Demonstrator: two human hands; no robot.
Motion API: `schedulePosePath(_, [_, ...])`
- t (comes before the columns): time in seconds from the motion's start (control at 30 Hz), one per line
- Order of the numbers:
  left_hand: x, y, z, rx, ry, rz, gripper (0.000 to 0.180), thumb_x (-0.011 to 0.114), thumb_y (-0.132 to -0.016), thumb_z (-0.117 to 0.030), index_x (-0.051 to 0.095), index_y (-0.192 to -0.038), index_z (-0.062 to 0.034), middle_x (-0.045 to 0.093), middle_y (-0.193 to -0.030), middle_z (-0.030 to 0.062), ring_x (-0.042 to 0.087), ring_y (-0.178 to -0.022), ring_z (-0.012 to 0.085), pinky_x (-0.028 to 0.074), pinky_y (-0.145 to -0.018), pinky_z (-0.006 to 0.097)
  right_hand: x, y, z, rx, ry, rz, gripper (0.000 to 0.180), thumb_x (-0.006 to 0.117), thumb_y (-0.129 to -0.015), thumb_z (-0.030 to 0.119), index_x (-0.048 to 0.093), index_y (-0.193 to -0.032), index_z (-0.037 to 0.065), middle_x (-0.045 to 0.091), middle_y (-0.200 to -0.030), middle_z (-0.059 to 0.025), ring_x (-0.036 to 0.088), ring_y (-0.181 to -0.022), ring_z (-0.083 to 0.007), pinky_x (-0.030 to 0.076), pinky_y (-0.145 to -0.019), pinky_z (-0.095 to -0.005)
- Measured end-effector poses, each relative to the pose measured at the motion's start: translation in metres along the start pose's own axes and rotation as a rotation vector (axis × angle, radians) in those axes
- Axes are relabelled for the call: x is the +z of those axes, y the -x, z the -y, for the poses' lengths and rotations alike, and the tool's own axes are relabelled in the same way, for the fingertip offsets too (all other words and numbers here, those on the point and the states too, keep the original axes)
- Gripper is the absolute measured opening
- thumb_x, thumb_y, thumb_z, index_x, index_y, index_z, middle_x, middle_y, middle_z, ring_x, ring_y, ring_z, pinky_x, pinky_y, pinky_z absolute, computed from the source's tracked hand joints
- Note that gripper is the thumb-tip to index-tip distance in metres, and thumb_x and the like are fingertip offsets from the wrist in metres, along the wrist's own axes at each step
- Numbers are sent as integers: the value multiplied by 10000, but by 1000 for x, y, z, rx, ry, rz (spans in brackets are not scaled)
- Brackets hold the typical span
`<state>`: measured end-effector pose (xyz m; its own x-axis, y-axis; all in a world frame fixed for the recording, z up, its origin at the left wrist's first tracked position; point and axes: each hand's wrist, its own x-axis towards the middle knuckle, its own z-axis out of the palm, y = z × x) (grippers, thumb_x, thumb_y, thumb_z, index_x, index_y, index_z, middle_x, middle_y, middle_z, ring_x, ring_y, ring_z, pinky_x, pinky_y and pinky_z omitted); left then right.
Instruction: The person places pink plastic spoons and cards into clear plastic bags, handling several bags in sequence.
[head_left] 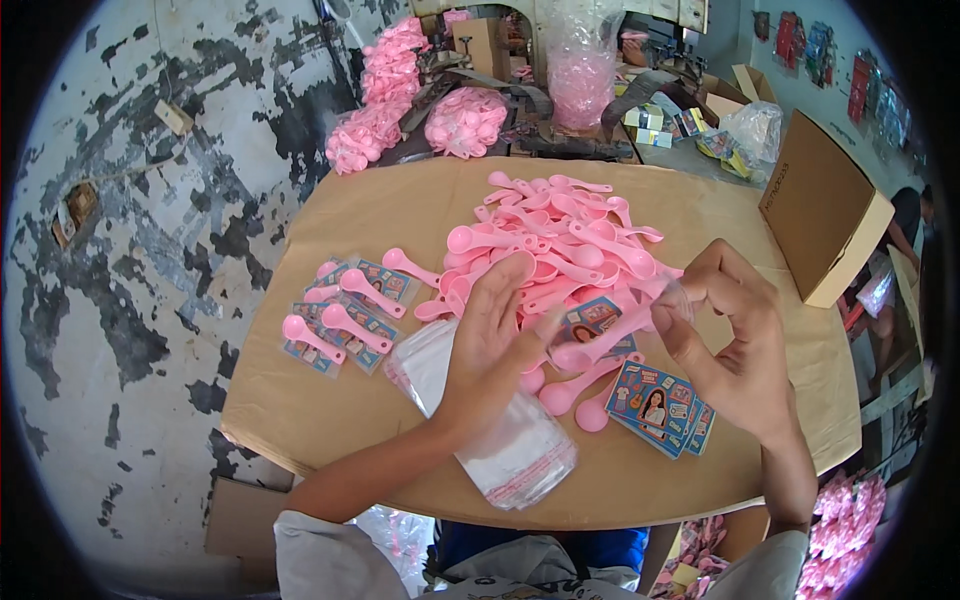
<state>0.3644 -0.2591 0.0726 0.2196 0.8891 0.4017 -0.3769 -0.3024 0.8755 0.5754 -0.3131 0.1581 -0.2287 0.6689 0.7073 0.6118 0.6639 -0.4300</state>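
Between my hands is a clear plastic bag [678, 300] with a pink measuring spoon [610, 338] and a blue printed card [590, 317] in it. My right hand [735, 335] pinches the bag's right end between thumb and bent forefinger. At the other end, my left hand [490, 345] holds the bag by the thumb, its fingers pointing up. Beneath my left hand lies a stack of clear bags [520, 455]. A small stack of blue cards [655, 400] sits below my right hand, beside loose spoons [570, 392]. Behind my hands spreads a pile of pink spoons [560, 225].
On the brown-covered table [300, 420], several cards with spoons on top [350, 320] lie at left. An open cardboard box [825, 210] stands at the right edge. Bagged pink spoons [467, 120] fill the back. Another person [890, 270] is at far right.
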Motion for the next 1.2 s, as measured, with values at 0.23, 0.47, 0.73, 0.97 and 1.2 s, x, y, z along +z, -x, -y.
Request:
schedulePosePath(0.23, [24,24,-15,-104,-556,450,785,705,-828,-86,254,-1465,1,443,-1377,172,426,-1324,254,327,-1095,400,12,-11,9,68,-262,233,169,677,-825,46,667,-973,-35,654,-768,-112,647,-630,-137,466,-513,-274])
schedulePosePath(0.47, [1,16,-14,-460,217,655,639,509,-938,-73,214,-1500,-8,332,-1515,178,311,-1421,300,295,-1135,412,16,-3,-13,166,-377,132,396,588,-950,81,462,-1322,34,669,-1027,-97,581,-807,-84,455,-677,-218])
schedulePosePath(0.73, [10,20,-21,-609,-42,414,523,474,-1015,-151,281,-1488,-37,463,-1401,120,492,-1279,209,429,-1026,348,18,2,-29,388,-654,288,390,655,-881,24,514,-1245,20,661,-741,-57,628,-676,-103,478,-595,-256])
schedulePosePath(0.97, [18,24,-11,-278,-135,290,530,383,-1024,-26,208,-1525,-28,448,-1419,90,457,-1312,165,379,-1012,237,23,1,-40,-196,140,28,322,750,-750,103,652,-1056,84,625,-927,-56,585,-906,-247,499,-768,-368])
schedulePosePath(1.2, [10,27,-4,-249,-398,331,564,389,-996,15,220,-1530,-56,595,-1110,68,480,-775,34,394,-688,194,35,12,-44,-277,359,23,220,747,-732,191,705,-921,86,636,-877,-20,580,-918,-216,483,-803,-365])
